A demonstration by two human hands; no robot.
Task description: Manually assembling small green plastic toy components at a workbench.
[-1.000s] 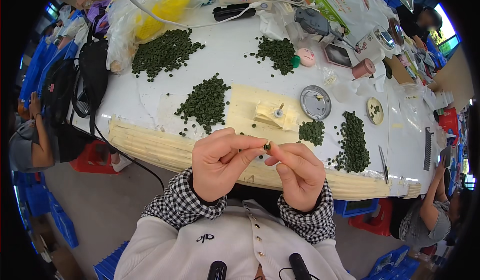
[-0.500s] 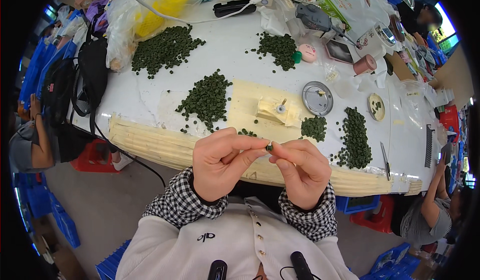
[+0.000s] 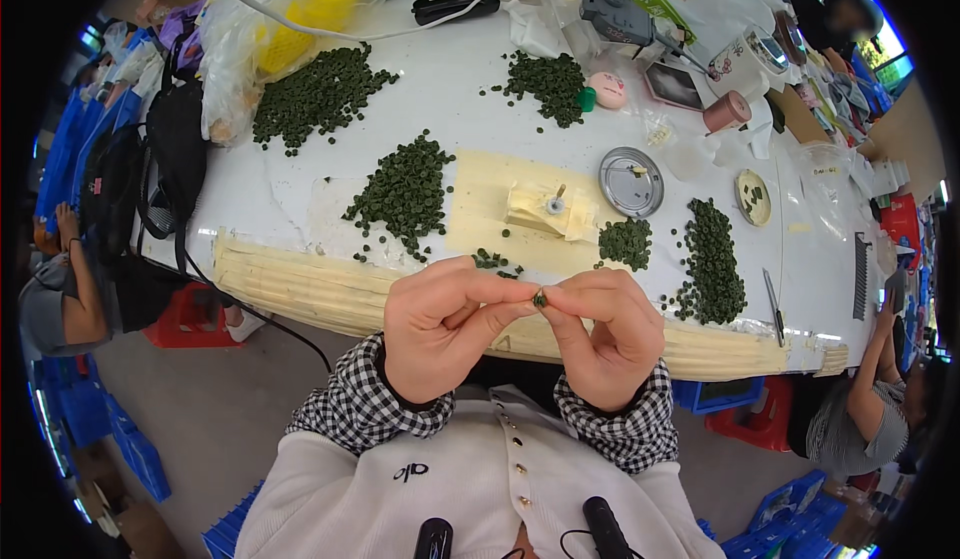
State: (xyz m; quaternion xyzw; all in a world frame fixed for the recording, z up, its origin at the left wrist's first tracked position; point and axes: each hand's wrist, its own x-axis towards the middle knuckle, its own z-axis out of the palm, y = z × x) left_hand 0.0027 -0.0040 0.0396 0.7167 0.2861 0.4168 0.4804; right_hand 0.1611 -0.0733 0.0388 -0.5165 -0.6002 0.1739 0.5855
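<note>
Between my two hands, just off the table's near edge, is one small dark green round piece (image 3: 540, 300). The thumb and forefinger of my left hand (image 3: 440, 324) pinch it from one side. From the other side, thumb and forefinger of my right hand (image 3: 607, 331) close on it too. Its exact shape is mostly covered by the fingertips. Beyond my hands stands a block wrapped in cream tape (image 3: 545, 211), with a small metal pin on top. A few loose green pieces (image 3: 490, 258) lie close behind my fingers.
Heaps of small green pieces lie at the left (image 3: 400, 194), far left (image 3: 320, 94), back (image 3: 545, 87) and right (image 3: 712, 269). A round metal lid (image 3: 631, 182) and a slim knife (image 3: 773, 304) are on the right. A padded edge (image 3: 300, 274) runs along the front. Two people sit at the sides.
Both hands stay pinched together on the small green piece, its angle slightly different. The table view has shifted a little up and left.
</note>
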